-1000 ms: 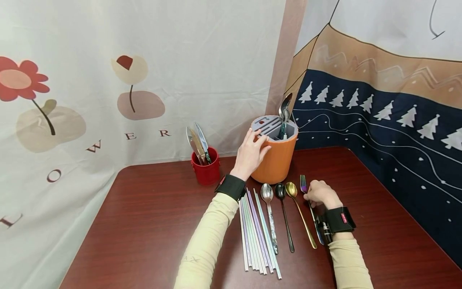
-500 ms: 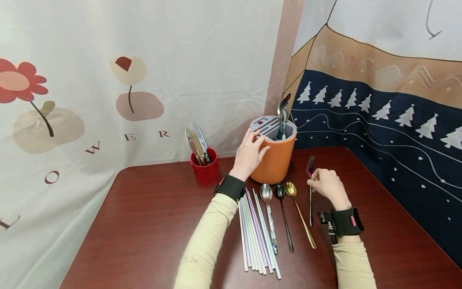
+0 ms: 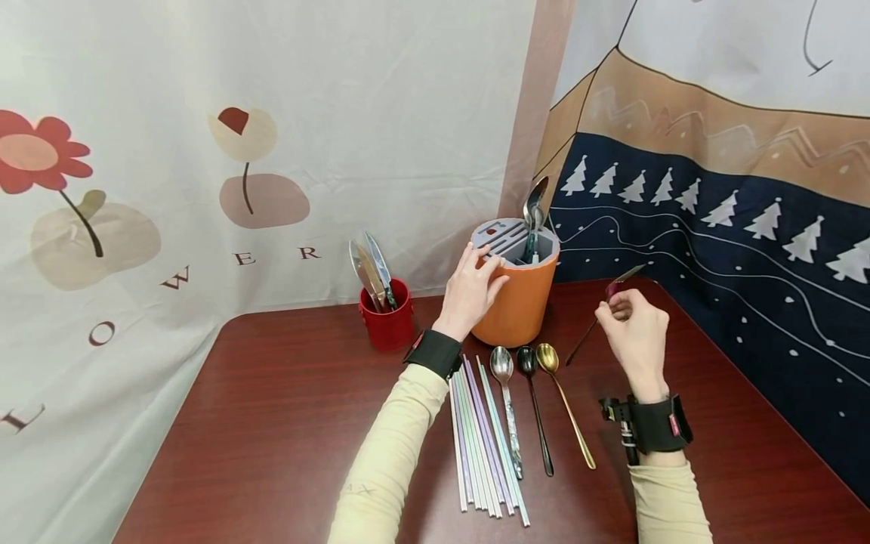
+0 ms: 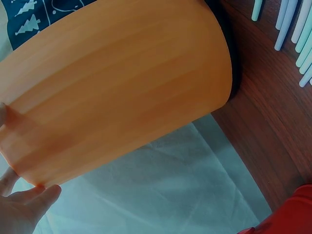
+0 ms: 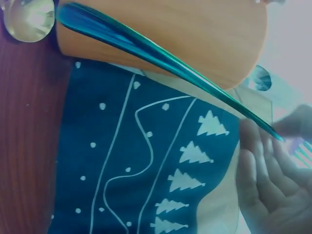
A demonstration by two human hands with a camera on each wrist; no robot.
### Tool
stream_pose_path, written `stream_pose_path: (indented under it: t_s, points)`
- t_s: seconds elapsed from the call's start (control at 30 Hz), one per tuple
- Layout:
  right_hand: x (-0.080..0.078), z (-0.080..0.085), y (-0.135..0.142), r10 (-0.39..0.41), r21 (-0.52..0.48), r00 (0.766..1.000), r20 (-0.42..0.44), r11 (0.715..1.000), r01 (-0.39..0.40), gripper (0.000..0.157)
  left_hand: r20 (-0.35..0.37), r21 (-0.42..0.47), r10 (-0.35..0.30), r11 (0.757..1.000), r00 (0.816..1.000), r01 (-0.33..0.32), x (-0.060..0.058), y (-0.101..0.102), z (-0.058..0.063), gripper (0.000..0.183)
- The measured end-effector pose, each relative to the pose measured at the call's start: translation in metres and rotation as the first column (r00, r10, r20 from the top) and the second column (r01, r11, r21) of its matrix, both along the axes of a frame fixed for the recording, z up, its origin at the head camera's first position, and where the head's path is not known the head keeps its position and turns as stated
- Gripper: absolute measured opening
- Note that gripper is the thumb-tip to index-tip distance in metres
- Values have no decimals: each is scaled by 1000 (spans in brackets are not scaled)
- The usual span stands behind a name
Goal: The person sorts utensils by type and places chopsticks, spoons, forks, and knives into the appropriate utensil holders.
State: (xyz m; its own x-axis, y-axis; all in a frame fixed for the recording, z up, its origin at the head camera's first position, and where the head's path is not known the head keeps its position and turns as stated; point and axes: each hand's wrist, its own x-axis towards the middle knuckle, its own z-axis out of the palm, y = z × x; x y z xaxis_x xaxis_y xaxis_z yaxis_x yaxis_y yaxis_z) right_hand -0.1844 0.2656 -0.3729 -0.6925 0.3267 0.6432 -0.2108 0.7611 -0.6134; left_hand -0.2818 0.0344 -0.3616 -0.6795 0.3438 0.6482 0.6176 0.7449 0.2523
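Note:
My right hand (image 3: pixel 635 332) pinches a fork (image 3: pixel 582 342) near its neck, its tines pointing up and to the right. In the right wrist view the fork's handle (image 5: pixel 165 68) shines blue-green and slants across in front of the orange utensil holder (image 3: pixel 519 306). My left hand (image 3: pixel 469 291) rests on that holder's left side and rim, fingers spread. Grey slots form the holder's top, and spoons (image 3: pixel 535 202) stand upright in it. From the left wrist, fingertips (image 4: pixel 48 195) show against the orange wall.
A red cup (image 3: pixel 387 321) with several knives (image 3: pixel 372 268) stands left of the holder. Several pastel chopsticks (image 3: pixel 484 446) lie in front, beside a silver spoon (image 3: pixel 503 366), a black spoon (image 3: pixel 527 363) and a gold spoon (image 3: pixel 547 359). Printed cloths (image 3: pixel 680 234) hang behind the table.
My right hand has lifted the fork from beside the gold spoon, moved it back and right, and tilted it. The left hand has stayed on the holder.

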Motion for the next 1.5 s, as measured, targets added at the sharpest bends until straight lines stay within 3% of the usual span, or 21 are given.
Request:
stream_pose_path:
  t_s: [0.13,0.37,0.57,0.83,0.97,1.07,1.17,1.3,1.5]
  points:
    - [2,5,-5,-35,-86,987,-155,996,22,16,-2,1,2,1000,1000,-2,0,0,0,23]
    - [3,19,-11,-113,-230,931,-346,973,33,21,-1,-8,0,1000,1000,0,-1,1,0,24]
    - [-7,42,-14,-181,-357,882,-436,934,15,6,7,-10,-3,1000,1000,3,0,1,-1,24]
    - [-27,77,-26,-221,-441,835,-504,897,-29,12,21,-8,-2,1000,1000,2,0,1,0,25]
    - [-43,86,-32,-158,-397,845,-510,916,-68,12,16,-8,2,1000,1000,-2,0,1,0,25]
    - [-56,87,-35,-92,-314,873,-478,947,-72,7,12,-8,2,1000,1000,-2,0,1,-1,25]
    - [-68,84,-37,-40,-236,910,-412,970,-64,21,11,-7,1,1000,1000,-1,0,1,-1,25]
    - [-81,79,-39,5,-173,954,-299,983,-59,26,5,-5,1,1000,1000,-1,0,1,-2,25]
    - [-95,71,-43,49,-91,984,-174,994,-65,21,3,-7,3,1000,1000,-2,-1,1,-2,25]
